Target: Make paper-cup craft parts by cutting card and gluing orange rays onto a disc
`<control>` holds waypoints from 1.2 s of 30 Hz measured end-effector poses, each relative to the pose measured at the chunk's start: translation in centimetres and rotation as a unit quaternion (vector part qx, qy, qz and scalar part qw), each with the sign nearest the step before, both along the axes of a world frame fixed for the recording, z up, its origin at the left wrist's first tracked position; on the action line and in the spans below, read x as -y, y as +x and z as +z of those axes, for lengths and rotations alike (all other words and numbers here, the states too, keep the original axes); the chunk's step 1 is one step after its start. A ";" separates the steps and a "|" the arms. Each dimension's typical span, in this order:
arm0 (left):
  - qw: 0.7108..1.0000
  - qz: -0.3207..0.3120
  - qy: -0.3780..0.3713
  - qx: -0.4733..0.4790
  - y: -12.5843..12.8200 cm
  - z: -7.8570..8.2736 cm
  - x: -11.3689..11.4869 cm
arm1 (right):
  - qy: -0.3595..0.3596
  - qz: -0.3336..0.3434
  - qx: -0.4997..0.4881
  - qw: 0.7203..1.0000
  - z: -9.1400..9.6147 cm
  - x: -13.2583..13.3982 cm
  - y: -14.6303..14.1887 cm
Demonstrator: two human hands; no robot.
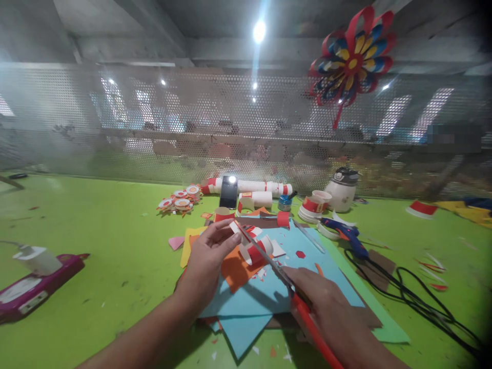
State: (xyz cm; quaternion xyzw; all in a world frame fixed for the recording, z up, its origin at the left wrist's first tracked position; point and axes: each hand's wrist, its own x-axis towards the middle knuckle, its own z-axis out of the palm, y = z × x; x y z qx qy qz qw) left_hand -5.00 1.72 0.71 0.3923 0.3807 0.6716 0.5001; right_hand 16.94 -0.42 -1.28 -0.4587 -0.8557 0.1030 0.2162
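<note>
Between the thumb and fingers of my left hand (207,256) is a small red-and-white paper piece (237,228). My right hand (326,302) grips red-handled scissors (282,277), whose blades point up and left and reach the piece; I cannot tell whether they touch it. Under the blades, a cut red-and-white paper cup (257,251) lies on its side among small scraps. Beneath both hands are blue paper sheets (246,302), and an orange sheet (235,269) rests on top of them.
A blue glue gun (348,233) with a black cable (407,292) lies to the right. Behind stand paper cups (313,205), a blue jar (285,203), a phone (228,192) and a white kettle (342,190). Decorated discs (180,200) sit back left, a purple power strip (42,287) far left.
</note>
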 end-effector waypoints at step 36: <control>1.000 -0.002 0.010 0.000 0.0 0.0 0.2 | -0.034 0.000 -0.024 0.999 0.7 0.7 -0.7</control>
